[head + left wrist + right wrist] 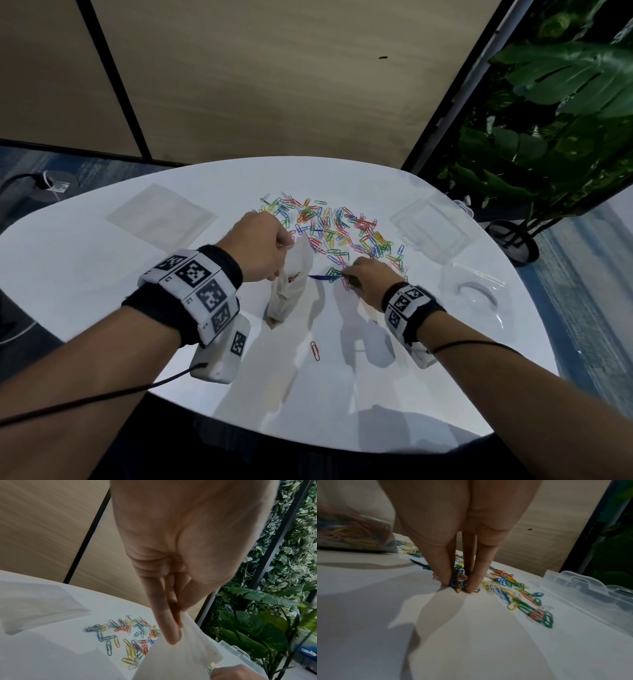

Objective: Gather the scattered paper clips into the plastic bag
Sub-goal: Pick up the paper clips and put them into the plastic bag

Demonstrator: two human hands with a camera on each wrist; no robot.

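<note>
Several coloured paper clips (335,226) lie scattered across the middle of the white table (102,274). My left hand (263,246) pinches the top edge of the clear plastic bag (291,291) and holds it upright above the table. In the left wrist view the fingers (173,635) pinch the bag's rim (180,655). The bag (351,534) holds several clips. My right hand (457,586) points down at the pile's near edge, thumb and fingers pinching a small bunch of clips (458,589) against the table. One red clip (315,350) lies alone nearer to me.
A clear plastic box (431,229) stands open right of the pile, with its clear lid part (476,291) nearer me. A flat empty plastic bag (161,212) lies at the back left. A large potted plant (548,137) stands beyond the table's right edge.
</note>
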